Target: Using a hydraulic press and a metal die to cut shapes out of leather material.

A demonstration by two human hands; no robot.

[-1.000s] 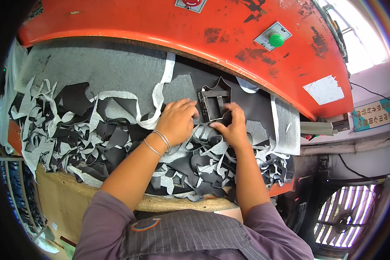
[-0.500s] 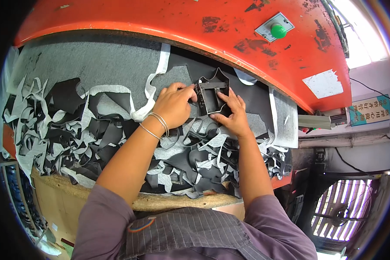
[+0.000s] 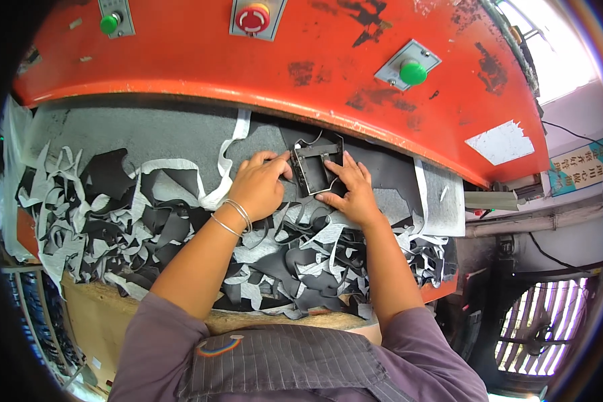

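A dark metal cutting die (image 3: 313, 151), an open frame with a crossbar and a curved edge, lies on a black sheet (image 3: 386, 167) just below the red machine head. My left hand (image 3: 256, 189), with two bangles at the wrist, has its fingers bent against the die's left wall. On the die's other side, my right hand (image 3: 354, 194) grips it, with fingertips at the inside by the crossbar and the thumb along the near edge. The underside of the die is hidden.
The red machine head (image 3: 261, 74) overhangs the far side, bearing a red push button (image 3: 253, 19) and green buttons (image 3: 413, 72). Black and white offcuts (image 3: 141, 228) heap along the near side of the grey bed (image 3: 147, 134). A wooden edge (image 3: 275, 320) runs before me.
My view has tilted up, bringing the red button and another green button into sight. Both hands stay on the die, with no clear shift of it over the sheet.
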